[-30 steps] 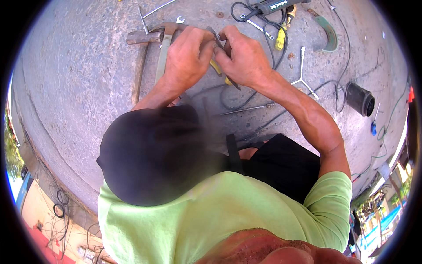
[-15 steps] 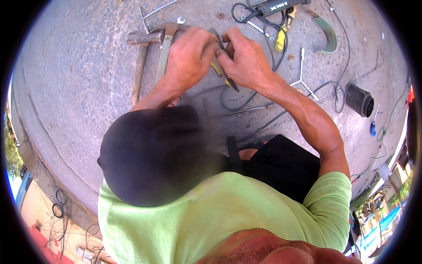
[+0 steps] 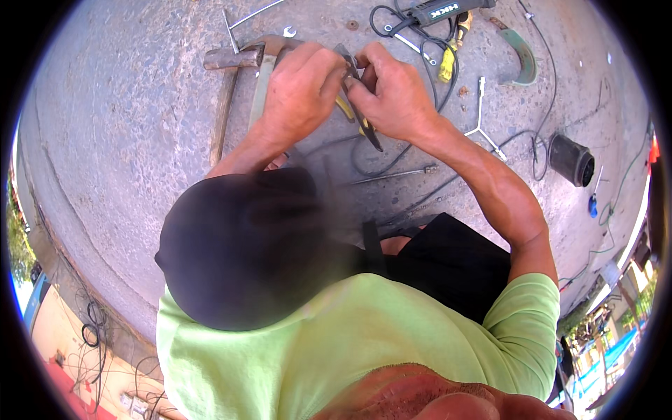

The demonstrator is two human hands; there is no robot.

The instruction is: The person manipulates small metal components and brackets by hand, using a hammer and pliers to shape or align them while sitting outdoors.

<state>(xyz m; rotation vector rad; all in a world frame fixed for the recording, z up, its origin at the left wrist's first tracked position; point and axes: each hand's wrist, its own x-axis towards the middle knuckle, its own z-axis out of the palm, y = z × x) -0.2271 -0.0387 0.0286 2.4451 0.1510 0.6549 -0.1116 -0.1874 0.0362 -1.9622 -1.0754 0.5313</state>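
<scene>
My left hand (image 3: 303,89) and my right hand (image 3: 390,94) are both closed, close together on a dark narrow metal piece (image 3: 367,129), which slants down to the right between them. Just behind and left of my left hand, a hammer (image 3: 232,59) with a wooden handle (image 3: 222,115) lies beside a curved rusty metal piece (image 3: 255,42) and a pale flat bar (image 3: 259,98). A yellow-handled tool (image 3: 343,106) shows partly beneath the metal piece; my hands hide the rest of it.
On the concrete floor (image 3: 126,105) lie a power tool (image 3: 437,10), a yellow-handled tool (image 3: 447,63), spanners (image 3: 406,42), a T-handle wrench (image 3: 252,14), a Y-wrench (image 3: 480,119), a green curved part (image 3: 525,59), a black cylinder (image 3: 572,159), a screwdriver (image 3: 593,203) and cables (image 3: 556,84).
The dark piece's lower end has shifted slightly downward, and both hands have moved very slightly. Everything around them stays where it was.
</scene>
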